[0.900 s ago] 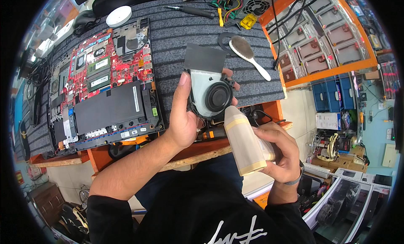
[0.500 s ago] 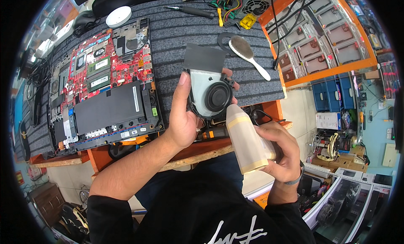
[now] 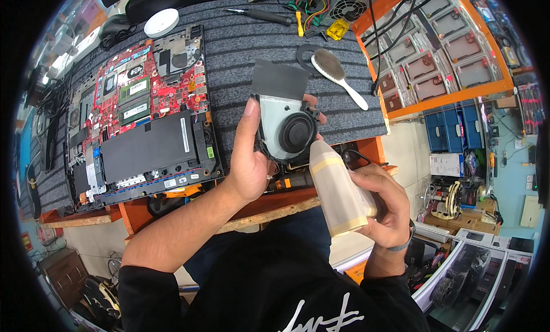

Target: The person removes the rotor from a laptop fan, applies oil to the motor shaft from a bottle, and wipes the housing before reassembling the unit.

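- Left hand (image 3: pixel 250 169): centre of frame, wrapped around a fan unit (image 3: pixel 281 123), silvery plate with black round hub; fingers show past its right edge.
- Dark flap (image 3: pixel 279 80) sticking out from the unit's upper end.
- Right hand (image 3: pixel 387 201): right of centre, gripping a pale nozzled tool (image 3: pixel 335 189), yellowish bands round it. Nozzle tip at the unit's lower right edge; contact unclear.
- Beyond, grey striped worktop (image 3: pixel 229 63).
- Left of frame: opened laptop (image 3: pixel 143 140), red board exposed.
- Upper centre: white-handled brush (image 3: pixel 329 66), slim dark tool (image 3: pixel 263 16).
- Upper left: white round lid (image 3: pixel 161 23).
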